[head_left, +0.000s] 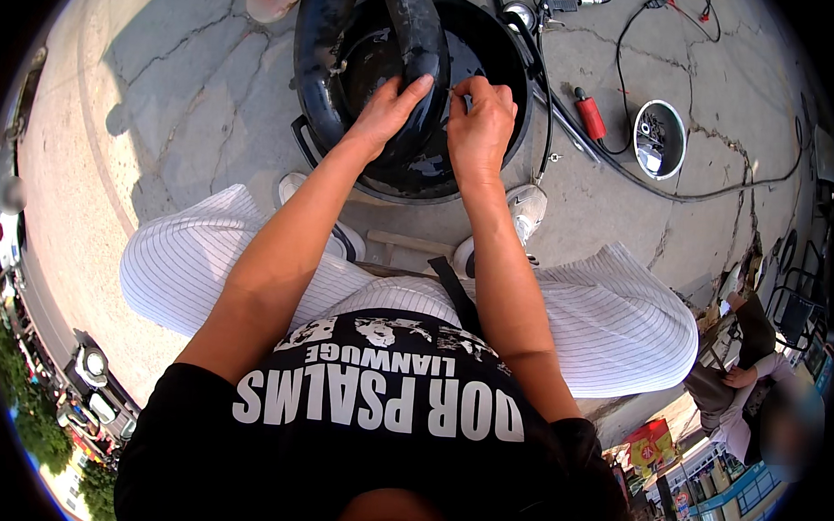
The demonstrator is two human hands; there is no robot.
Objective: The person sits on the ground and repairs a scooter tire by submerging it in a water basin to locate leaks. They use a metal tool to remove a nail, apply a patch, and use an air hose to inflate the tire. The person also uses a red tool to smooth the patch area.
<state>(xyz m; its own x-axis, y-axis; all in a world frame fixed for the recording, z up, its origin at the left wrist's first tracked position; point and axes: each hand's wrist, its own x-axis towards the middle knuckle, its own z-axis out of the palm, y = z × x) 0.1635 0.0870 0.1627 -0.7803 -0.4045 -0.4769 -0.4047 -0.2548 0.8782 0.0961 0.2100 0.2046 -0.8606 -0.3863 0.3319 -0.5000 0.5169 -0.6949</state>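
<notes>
A dark rubber inner tube [328, 37] curves over a wide black basin [509, 52] with wet-looking patches inside. My left hand [385, 117] is closed around the tube's right-hand length, thumb lying along its top. My right hand [477, 125] is beside that same length, at the basin's right half, fingers curled in a pinch near the tube's edge; whatever is between the fingertips is too small to make out.
Right of the basin lie hoses [704, 192], a gauge [519, 16], a red-handled tool [590, 115] and a metal bowl [658, 140] of small parts. A seated person [743, 382] is at lower right. Parked vehicles [96, 378] line the left edge.
</notes>
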